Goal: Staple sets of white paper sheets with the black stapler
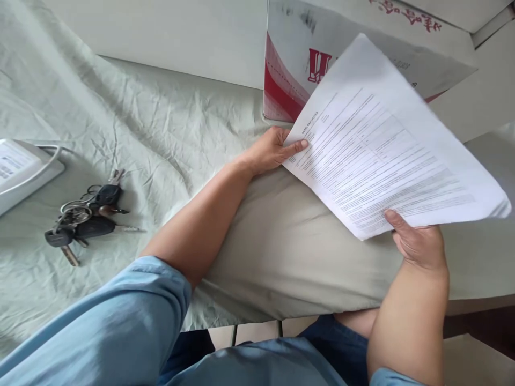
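A thin stack of white printed sheets (386, 145) hangs tilted above the table, text side up. My left hand (271, 150) pinches the stack's near-left corner, thumb on top. My right hand (418, 244) grips the bottom edge, thumb lying over the print. Under the sheets lies a smooth beige cloth (289, 246) spread over the table's front part.
A bunch of keys with black fobs (86, 217) lies on the wrinkled pale green cloth (161, 123) at left. A white device with a cable (20, 171) sits at the far left edge. A red-and-white cardboard box (298, 59) stands behind the sheets.
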A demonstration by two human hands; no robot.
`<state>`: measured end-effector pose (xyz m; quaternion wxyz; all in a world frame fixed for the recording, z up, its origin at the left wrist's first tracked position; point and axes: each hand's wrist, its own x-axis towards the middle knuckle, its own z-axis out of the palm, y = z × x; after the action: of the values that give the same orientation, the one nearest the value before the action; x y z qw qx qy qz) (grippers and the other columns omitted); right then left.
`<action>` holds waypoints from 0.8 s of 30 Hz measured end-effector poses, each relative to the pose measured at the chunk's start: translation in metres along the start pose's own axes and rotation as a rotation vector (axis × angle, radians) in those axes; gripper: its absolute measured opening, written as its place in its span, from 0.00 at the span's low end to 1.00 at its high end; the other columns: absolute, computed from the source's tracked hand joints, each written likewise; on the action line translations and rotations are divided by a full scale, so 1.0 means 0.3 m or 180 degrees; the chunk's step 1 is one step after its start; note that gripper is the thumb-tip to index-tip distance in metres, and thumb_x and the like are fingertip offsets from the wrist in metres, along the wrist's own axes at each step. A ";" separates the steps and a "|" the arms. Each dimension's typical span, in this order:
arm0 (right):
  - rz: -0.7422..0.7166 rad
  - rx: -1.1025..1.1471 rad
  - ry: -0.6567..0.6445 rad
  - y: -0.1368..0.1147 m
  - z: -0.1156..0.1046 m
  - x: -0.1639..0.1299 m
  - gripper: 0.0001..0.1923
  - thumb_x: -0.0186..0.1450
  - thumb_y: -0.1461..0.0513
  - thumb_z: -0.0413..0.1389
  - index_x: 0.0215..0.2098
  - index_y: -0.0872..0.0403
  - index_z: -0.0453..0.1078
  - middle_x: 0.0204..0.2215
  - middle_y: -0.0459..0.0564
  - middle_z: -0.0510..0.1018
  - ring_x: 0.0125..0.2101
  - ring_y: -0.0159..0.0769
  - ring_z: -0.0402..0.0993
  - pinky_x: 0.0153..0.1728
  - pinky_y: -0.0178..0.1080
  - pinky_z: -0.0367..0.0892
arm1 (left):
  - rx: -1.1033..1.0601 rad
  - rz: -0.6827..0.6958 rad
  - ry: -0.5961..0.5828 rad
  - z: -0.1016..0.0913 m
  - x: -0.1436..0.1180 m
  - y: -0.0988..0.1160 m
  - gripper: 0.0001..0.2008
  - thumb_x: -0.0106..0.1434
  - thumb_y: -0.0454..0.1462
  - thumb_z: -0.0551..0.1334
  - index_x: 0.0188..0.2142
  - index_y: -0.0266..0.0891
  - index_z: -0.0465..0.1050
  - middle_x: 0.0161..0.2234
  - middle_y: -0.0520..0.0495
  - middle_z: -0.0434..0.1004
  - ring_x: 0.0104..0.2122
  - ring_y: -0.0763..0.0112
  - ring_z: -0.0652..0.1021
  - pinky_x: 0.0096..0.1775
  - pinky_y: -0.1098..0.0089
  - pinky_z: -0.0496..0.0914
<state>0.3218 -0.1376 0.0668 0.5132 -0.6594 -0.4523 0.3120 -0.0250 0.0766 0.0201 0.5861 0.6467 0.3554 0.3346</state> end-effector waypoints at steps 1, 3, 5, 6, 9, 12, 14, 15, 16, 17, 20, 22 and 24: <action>0.0192 0.0031 -0.0162 -0.010 -0.003 -0.009 0.33 0.56 0.50 0.86 0.58 0.40 0.87 0.66 0.49 0.90 0.77 0.54 0.80 0.87 0.63 0.63 | -0.0028 0.0022 0.0027 0.000 -0.002 0.000 0.34 0.68 0.69 0.76 0.42 0.40 0.84 0.39 0.43 0.90 0.45 0.53 0.91 0.51 0.56 0.88; 0.0660 0.0030 -0.0429 -0.027 -0.020 -0.023 0.27 0.59 0.49 0.84 0.55 0.39 0.89 0.63 0.49 0.92 0.75 0.54 0.81 0.86 0.61 0.65 | -0.0105 0.0074 0.0052 -0.002 -0.006 0.002 0.36 0.67 0.72 0.75 0.44 0.41 0.84 0.39 0.43 0.90 0.46 0.51 0.91 0.52 0.53 0.89; 0.0991 0.0023 -0.0394 -0.035 -0.051 -0.022 0.26 0.59 0.45 0.84 0.51 0.42 0.90 0.59 0.53 0.94 0.70 0.59 0.86 0.80 0.63 0.74 | -0.0218 0.0115 -0.0012 -0.009 -0.009 0.006 0.37 0.67 0.72 0.75 0.45 0.41 0.85 0.40 0.43 0.90 0.46 0.50 0.92 0.51 0.51 0.90; 0.1035 0.0061 -0.0247 -0.037 -0.071 -0.016 0.27 0.58 0.43 0.84 0.50 0.44 0.90 0.56 0.55 0.95 0.66 0.61 0.89 0.76 0.64 0.78 | -0.0272 0.0117 -0.0093 -0.013 -0.010 0.009 0.36 0.67 0.72 0.76 0.45 0.41 0.85 0.40 0.43 0.90 0.46 0.50 0.92 0.51 0.51 0.90; 0.0814 0.0322 0.0415 -0.037 -0.135 0.015 0.31 0.57 0.38 0.82 0.51 0.45 0.91 0.45 0.57 0.95 0.52 0.60 0.94 0.63 0.62 0.87 | -0.0322 0.0027 -0.0478 -0.026 -0.014 0.023 0.35 0.65 0.69 0.78 0.42 0.39 0.85 0.37 0.43 0.89 0.41 0.54 0.90 0.45 0.55 0.89; 0.0764 0.0482 0.0536 -0.042 -0.162 0.034 0.37 0.55 0.33 0.82 0.52 0.44 0.91 0.39 0.57 0.94 0.44 0.54 0.94 0.53 0.54 0.89 | -0.0209 -0.0116 -0.1002 -0.032 -0.017 0.045 0.33 0.63 0.67 0.81 0.35 0.38 0.86 0.32 0.44 0.87 0.33 0.62 0.86 0.36 0.62 0.84; 0.0886 0.0459 0.0203 -0.049 -0.138 0.029 0.42 0.51 0.31 0.83 0.53 0.44 0.91 0.42 0.59 0.95 0.44 0.53 0.94 0.50 0.52 0.89 | -0.0104 -0.0225 -0.1299 -0.029 -0.017 0.061 0.32 0.61 0.66 0.82 0.34 0.38 0.87 0.31 0.46 0.87 0.30 0.65 0.83 0.33 0.65 0.79; 0.0938 0.0423 -0.0007 -0.052 -0.113 0.022 0.44 0.50 0.30 0.83 0.55 0.44 0.91 0.44 0.60 0.95 0.45 0.54 0.94 0.50 0.52 0.89 | -0.0048 -0.0279 -0.1388 -0.026 -0.016 0.069 0.31 0.60 0.65 0.83 0.34 0.38 0.88 0.31 0.46 0.87 0.29 0.66 0.82 0.32 0.66 0.78; 0.0976 0.0387 -0.0201 -0.054 -0.081 0.015 0.46 0.49 0.31 0.84 0.57 0.44 0.91 0.46 0.60 0.95 0.46 0.55 0.94 0.50 0.52 0.89 | 0.0021 -0.0331 -0.1439 -0.023 -0.015 0.075 0.30 0.59 0.64 0.83 0.34 0.38 0.89 0.31 0.46 0.88 0.29 0.67 0.82 0.31 0.67 0.77; 0.1004 0.0361 -0.0376 -0.055 -0.045 0.007 0.45 0.50 0.33 0.84 0.58 0.44 0.90 0.47 0.58 0.95 0.47 0.55 0.94 0.50 0.52 0.89 | 0.0105 -0.0374 -0.1471 -0.020 -0.014 0.080 0.29 0.59 0.63 0.83 0.34 0.38 0.90 0.32 0.46 0.88 0.30 0.67 0.82 0.31 0.68 0.75; 0.1039 0.0346 -0.0382 -0.044 0.059 -0.006 0.32 0.53 0.38 0.86 0.47 0.44 0.89 0.42 0.52 0.95 0.45 0.52 0.93 0.51 0.51 0.87 | 0.0336 -0.0383 -0.1478 -0.011 -0.012 0.087 0.26 0.60 0.59 0.82 0.33 0.38 0.89 0.32 0.46 0.87 0.30 0.68 0.81 0.30 0.68 0.73; 0.1047 0.0305 -0.0171 -0.029 0.099 -0.004 0.27 0.54 0.39 0.86 0.38 0.46 0.86 0.36 0.48 0.93 0.40 0.46 0.90 0.46 0.46 0.85 | 0.0305 -0.0405 -0.1423 -0.006 -0.013 0.084 0.23 0.61 0.56 0.81 0.33 0.38 0.88 0.31 0.46 0.86 0.29 0.67 0.80 0.29 0.68 0.71; 0.1087 0.0253 -0.0052 -0.013 0.105 0.004 0.27 0.53 0.39 0.86 0.33 0.47 0.85 0.33 0.46 0.91 0.34 0.41 0.86 0.40 0.43 0.82 | 0.0087 -0.0454 -0.1276 0.001 -0.013 0.078 0.19 0.63 0.52 0.81 0.34 0.39 0.87 0.29 0.47 0.84 0.26 0.70 0.78 0.26 0.69 0.68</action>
<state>0.2937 -0.1238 0.0618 0.4747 -0.7032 -0.3251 0.4177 -0.0251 0.0716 0.0433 0.6584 0.6814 0.2811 0.1520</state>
